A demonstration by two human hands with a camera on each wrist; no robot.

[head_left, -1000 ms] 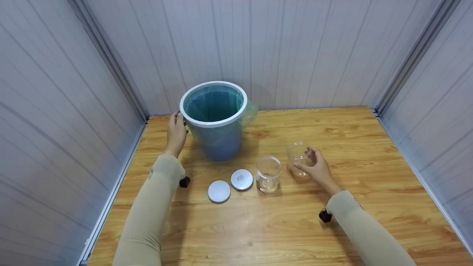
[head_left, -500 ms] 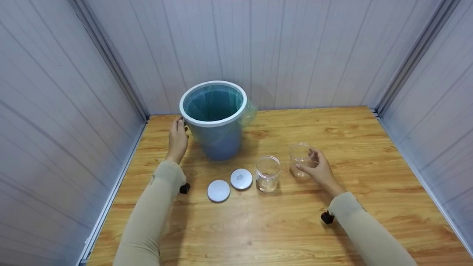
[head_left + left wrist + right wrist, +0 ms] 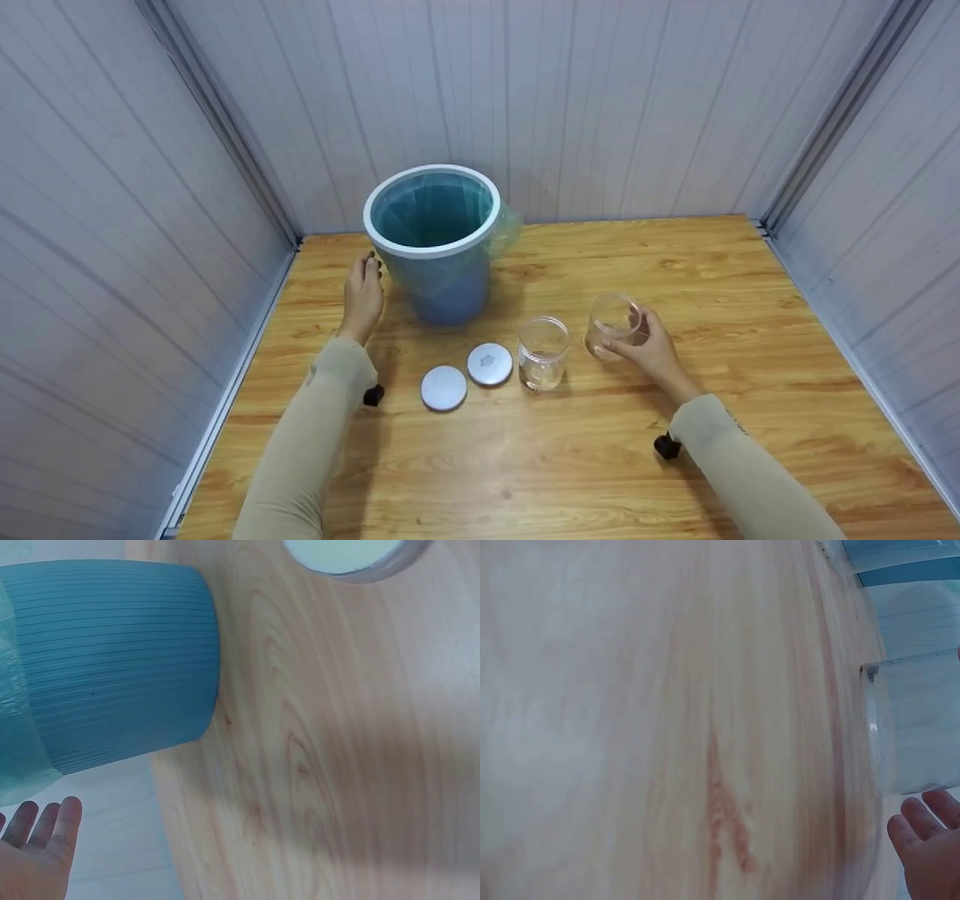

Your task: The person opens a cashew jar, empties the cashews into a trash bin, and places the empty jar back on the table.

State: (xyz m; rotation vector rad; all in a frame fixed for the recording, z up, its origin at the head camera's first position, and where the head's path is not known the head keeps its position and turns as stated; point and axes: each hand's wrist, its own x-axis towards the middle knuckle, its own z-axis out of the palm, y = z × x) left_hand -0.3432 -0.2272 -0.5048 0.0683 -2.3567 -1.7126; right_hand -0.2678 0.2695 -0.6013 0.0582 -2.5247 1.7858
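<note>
My right hand (image 3: 651, 349) holds a clear jar (image 3: 609, 337) near its open top, thumb on the near side and fingers at the right side. In the right wrist view, the fingertips lie along the wall of that jar (image 3: 915, 724). Another clear jar (image 3: 543, 367) stands upright and lidless to its left. Two round silvery lids (image 3: 444, 388) lie flat, side by side, left of the jars. Beside the left wall of a blue bin (image 3: 450, 296) is my left hand (image 3: 364, 296); in the left wrist view its straight, relaxed fingers (image 3: 64, 829) are just off the liner.
A translucent green liner (image 3: 506, 231) hangs over the bin's outside under the white rim (image 3: 431, 252). Ribbed panel walls (image 3: 630, 112) enclose the wooden table (image 3: 510, 465) at the back and both sides.
My left hand has come down from the bin's rim along its side. The right hand and its jar have shifted slightly right and toward me, the jar leaning a little.
</note>
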